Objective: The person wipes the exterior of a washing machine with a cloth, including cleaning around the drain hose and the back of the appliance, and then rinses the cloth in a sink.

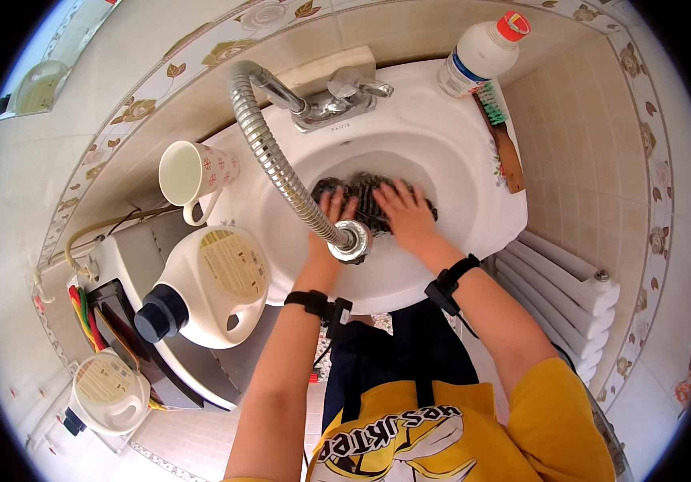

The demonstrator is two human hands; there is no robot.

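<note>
Hands first: I see my left hand (331, 215) and my right hand (404, 215) both down in the white sink (442, 153), laid flat with fingers spread on a dark wet cloth (365, 193) that sits bunched in the bottom of the basin, towards its far side; neither hand pinches the cloth, both press on top of it, the left partly hidden behind the hose; a ribbed metal hose (269, 153) arcs from the chrome tap (337, 100) at the far edge of the sink and comes down near, its round metal end (353, 239) hanging just beside my left wrist; I cannot tell whether water is running from it; each forearm wears a black wrist strap (451, 281); on the far right rim of the sink stands a white bottle with a red cap (482, 50), and just near of it a wooden scrub brush with green bristles (500, 132) lies along the right rim; left of the sink a white mug with red marks (194, 173) lies tilted on its side, and near of that a big white detergent jug with a dark cap (205, 289) rests on a white appliance top (132, 257); a white radiator (562, 277) stands on the right
</note>
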